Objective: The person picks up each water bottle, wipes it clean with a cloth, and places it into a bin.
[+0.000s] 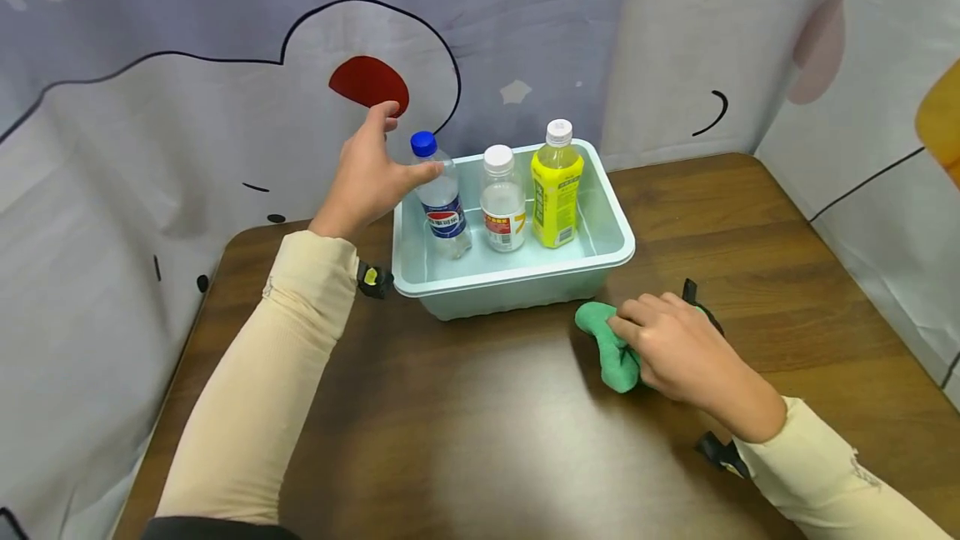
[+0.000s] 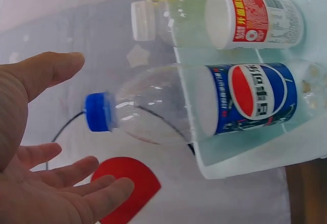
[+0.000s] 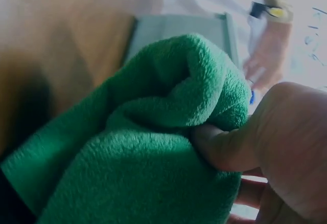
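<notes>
My left hand (image 1: 372, 173) is spread beside the blue-capped Pepsi bottle (image 1: 446, 211), thumb apart from the fingers. In the left wrist view a gap shows between the fingers and the bottle's blue cap (image 2: 98, 112). That bottle stands in a pale green plastic basin (image 1: 517, 280), along with a clear white-capped bottle (image 1: 503, 211) and a yellow-labelled bottle (image 1: 557, 194). With my right hand (image 1: 678, 348) I grip a bunched green cloth (image 1: 617, 357) in front of the basin. The right wrist view shows the thumb pressed into the fold of the cloth (image 3: 148, 168).
The basin stands towards the back of a brown wooden table (image 1: 450, 423). A patterned curtain (image 1: 525, 40) hangs behind the table and along its sides. Black straps with small devices (image 1: 372, 279) sit at both wrists.
</notes>
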A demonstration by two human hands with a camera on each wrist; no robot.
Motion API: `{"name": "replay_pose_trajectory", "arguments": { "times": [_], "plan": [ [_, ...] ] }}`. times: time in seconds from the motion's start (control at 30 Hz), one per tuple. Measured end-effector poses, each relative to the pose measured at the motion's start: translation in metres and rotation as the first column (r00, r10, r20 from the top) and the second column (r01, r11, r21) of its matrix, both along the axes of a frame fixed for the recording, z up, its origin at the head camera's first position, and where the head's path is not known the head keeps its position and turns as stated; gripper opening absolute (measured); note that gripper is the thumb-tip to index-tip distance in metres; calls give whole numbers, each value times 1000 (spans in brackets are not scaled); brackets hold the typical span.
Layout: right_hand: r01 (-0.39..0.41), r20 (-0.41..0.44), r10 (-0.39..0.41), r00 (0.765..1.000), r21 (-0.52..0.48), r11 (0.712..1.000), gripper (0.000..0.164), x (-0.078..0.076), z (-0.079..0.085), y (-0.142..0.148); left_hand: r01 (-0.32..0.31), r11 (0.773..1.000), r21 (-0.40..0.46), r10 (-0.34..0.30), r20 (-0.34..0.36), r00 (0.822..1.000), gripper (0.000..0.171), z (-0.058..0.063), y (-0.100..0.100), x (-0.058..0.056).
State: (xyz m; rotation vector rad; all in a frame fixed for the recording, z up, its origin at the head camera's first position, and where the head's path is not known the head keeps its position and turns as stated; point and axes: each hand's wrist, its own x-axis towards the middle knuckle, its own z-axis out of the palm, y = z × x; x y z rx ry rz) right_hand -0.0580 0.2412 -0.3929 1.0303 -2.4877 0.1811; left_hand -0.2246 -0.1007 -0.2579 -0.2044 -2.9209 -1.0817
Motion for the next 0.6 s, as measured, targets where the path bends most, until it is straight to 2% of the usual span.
{"name": "replay_pose_trajectory", "arguments": {
  "times": [0.1,0.23,0.3,0.4,0.53,0.6],
  "plan": [
    [9,39,-10,999,22,1000,41,1,-9,-5,6,1000,4,-6,-21,1000,95,4,2,4],
    [15,157,-22,987,42,999,28,7,-20,-12,19,1000,2,-19,-38,999,94,7,4,8],
    [22,231,-34,972,57,998,36,11,-25,-17,21,1000,1,-21,-42,999,94,8,3,9],
    [26,347,-57,936,94,995,53,18,-32,-24,22,1000,2,-22,-40,999,94,9,2,11],
    [26,498,-100,861,153,988,70,28,-40,-31,21,1000,7,-21,-34,999,93,10,0,12],
    [29,546,-113,830,161,987,75,31,-44,-33,19,1000,7,-19,-29,999,93,10,0,13]
  ]
}}
